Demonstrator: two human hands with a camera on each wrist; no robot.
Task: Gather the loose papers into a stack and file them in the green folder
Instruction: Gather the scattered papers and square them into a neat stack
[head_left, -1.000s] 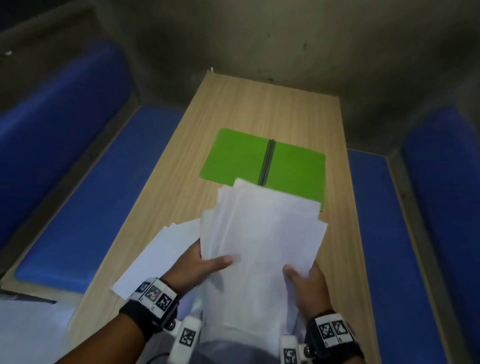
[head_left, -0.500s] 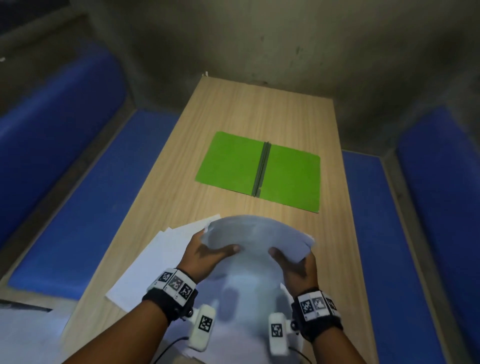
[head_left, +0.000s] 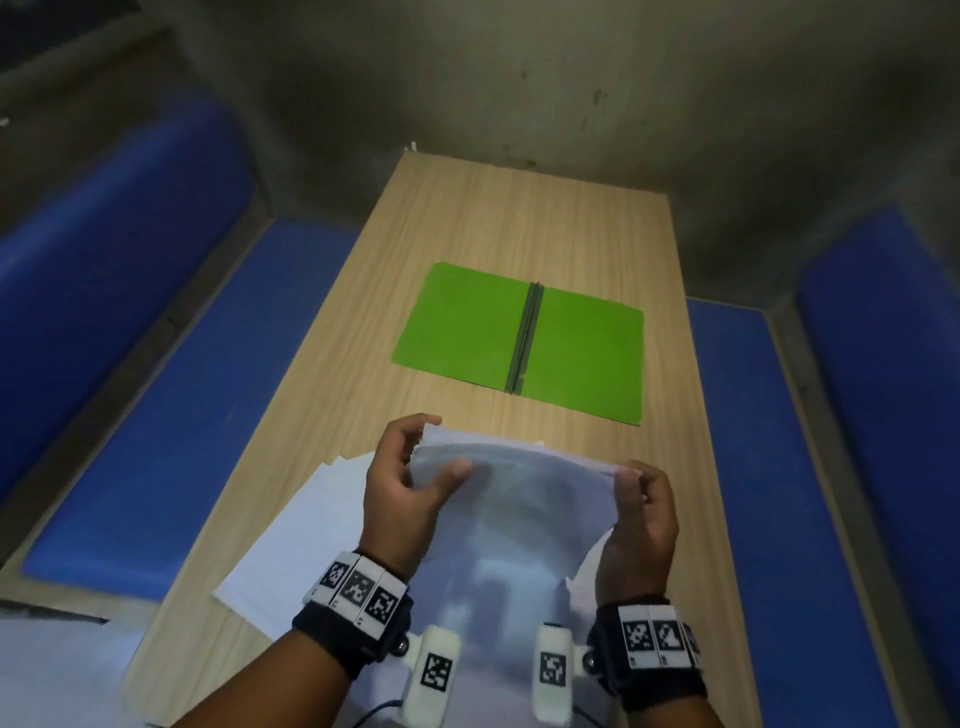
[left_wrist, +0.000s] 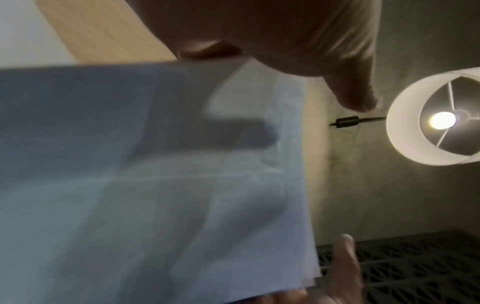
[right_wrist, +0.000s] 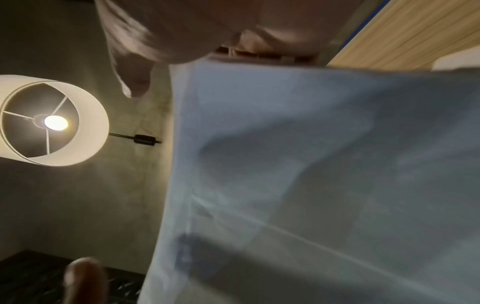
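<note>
While more loose sheets (head_left: 291, 540) lie on the near left of the counter (head_left: 467, 223), our left hand (head_left: 402, 488) has its grip curled round the left edge of the paper stack (head_left: 519, 499), held upright. Our right hand (head_left: 644, 519) grips its right edge. The green folder (head_left: 519, 338) lies open beyond, apart.

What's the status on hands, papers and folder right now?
Left hand and right hand grip the paper stack upright by its sides. Loose sheets on the table. Green folder open, unobstructed.
</note>
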